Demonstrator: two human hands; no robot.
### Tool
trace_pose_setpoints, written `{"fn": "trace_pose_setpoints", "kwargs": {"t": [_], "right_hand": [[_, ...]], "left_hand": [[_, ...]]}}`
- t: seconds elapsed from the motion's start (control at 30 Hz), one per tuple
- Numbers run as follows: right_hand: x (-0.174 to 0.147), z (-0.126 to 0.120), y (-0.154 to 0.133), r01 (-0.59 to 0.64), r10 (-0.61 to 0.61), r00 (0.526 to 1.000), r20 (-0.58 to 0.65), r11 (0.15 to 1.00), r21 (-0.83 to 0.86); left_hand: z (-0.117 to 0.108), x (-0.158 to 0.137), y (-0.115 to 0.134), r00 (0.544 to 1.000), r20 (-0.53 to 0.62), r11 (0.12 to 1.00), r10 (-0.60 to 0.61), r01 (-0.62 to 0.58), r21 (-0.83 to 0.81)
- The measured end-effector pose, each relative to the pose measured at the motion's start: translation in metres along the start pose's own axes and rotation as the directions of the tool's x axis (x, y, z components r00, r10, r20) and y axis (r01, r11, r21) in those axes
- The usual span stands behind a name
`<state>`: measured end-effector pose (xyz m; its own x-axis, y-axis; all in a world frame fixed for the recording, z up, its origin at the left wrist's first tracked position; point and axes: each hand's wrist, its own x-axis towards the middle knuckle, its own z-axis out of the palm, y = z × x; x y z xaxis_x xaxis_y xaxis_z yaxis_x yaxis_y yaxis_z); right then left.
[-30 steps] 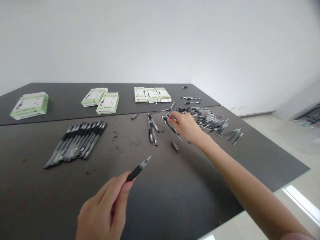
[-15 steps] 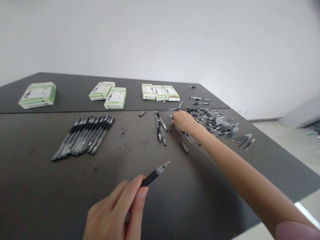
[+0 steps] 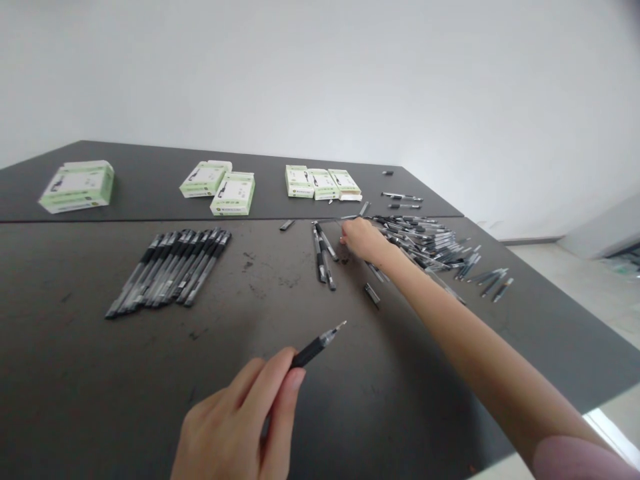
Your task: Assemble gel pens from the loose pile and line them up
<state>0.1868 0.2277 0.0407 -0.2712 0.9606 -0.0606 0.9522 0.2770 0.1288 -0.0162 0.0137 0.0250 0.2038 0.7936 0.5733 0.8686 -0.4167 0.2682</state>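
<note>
My left hand (image 3: 250, 413) is closed round an uncapped black gel pen (image 3: 315, 347), whose bare tip points up and to the right. Farther off, my right hand (image 3: 363, 240) reaches down to the left edge of a heap of loose pens (image 3: 425, 240). Its fingers are curled together, and whatever they hold is hidden. Just left of it lie a few separate pens (image 3: 324, 257). A loose black pen cap (image 3: 371, 293) rests on the table below that hand.
A row of capped pens (image 3: 170, 270) lies side by side at the left. Green-and-white boxes (image 3: 233, 193) stand along the back of the dark table (image 3: 260, 307). Another cap (image 3: 287, 225) is near the table seam. Some slim refills (image 3: 493, 280) lie at the right.
My left hand with the pen has moved slightly right and up. My right hand stays at the heap's left edge, shifted a little within it. The view has tilted slightly.
</note>
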Motion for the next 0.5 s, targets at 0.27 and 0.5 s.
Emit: {"fn": "trace_pose_setpoints", "kwargs": {"t": [0.27, 0.5], "right_hand": [[-0.005, -0.001, 0.001, 0.038, -0.029, 0.996, -0.089, 0.994, 0.101], [-0.107, -0.009, -0.005, 0.155, -0.109, 0.988, -0.111, 0.747, 0.646]], "left_hand": [[-0.002, 0.001, -0.001, 0.999, 0.047, 1.000, 0.027, -0.027, 0.004], [-0.001, 0.001, 0.004, 0.997, 0.070, 0.999, 0.023, -0.020, -0.042]]}}
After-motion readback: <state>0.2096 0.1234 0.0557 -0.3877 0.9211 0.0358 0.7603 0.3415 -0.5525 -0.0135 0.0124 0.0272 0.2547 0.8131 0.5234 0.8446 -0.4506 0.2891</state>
